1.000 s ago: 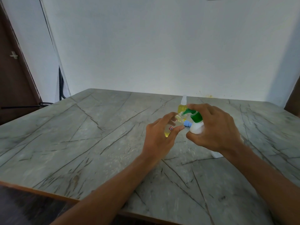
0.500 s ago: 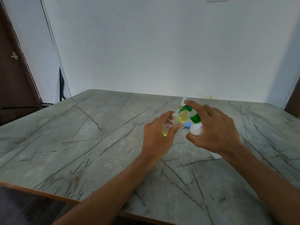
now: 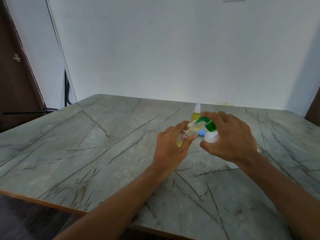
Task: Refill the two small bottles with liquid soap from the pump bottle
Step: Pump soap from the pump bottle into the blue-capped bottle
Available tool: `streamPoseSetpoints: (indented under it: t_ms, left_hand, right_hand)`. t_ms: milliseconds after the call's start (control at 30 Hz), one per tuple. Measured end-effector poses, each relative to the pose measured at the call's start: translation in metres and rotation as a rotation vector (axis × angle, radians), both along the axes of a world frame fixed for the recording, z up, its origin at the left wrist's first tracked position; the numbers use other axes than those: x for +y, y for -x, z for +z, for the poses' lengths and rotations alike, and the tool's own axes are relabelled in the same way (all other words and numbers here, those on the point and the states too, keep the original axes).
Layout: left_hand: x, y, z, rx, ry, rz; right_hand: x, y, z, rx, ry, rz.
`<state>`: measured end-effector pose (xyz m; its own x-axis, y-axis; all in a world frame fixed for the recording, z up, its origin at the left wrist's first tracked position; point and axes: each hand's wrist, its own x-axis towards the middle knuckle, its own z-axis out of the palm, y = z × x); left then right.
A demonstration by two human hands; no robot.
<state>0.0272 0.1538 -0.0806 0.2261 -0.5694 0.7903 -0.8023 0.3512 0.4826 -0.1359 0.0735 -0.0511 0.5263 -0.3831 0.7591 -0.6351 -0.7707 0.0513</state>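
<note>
Near the far edge of the surface (image 3: 86, 144), the left hand (image 3: 170, 149) grips a tilted small bottle (image 3: 185, 135). The right hand (image 3: 230, 137) clasps the pump bottle (image 3: 210, 135), its nozzle at the small bottle's mouth. A second small bottle (image 3: 196, 115) stands just behind.

Soft, even light fills the room, brightest on the white wall (image 3: 173, 49) just above the table (image 3: 86, 153). Shadows are faint. The wide lens bends the door (image 3: 15, 84) at the left edge, and my right hand (image 3: 230, 137) looks slightly soft.
</note>
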Motion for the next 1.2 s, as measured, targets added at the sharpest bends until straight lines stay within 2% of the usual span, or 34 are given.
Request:
streamPoseSetpoints:
  t_ms: [267, 1067, 1200]
  left_hand:
    - [-0.0022, -0.0038, 0.0023, 0.043, -0.016, 0.026]
    - [-0.0015, 0.0006, -0.0021, -0.003, -0.018, -0.005]
    - [-0.0023, -0.0013, -0.0007, 0.021, -0.014, 0.007]
  right_hand:
    - [0.0065, 0.0004, 0.0027, 0.058, -0.005, -0.073]
    - [-0.0004, 0.0014, 0.0021, -0.005, -0.036, 0.012]
    - [0.0037, 0.001, 0.0023, 0.024, -0.036, -0.036]
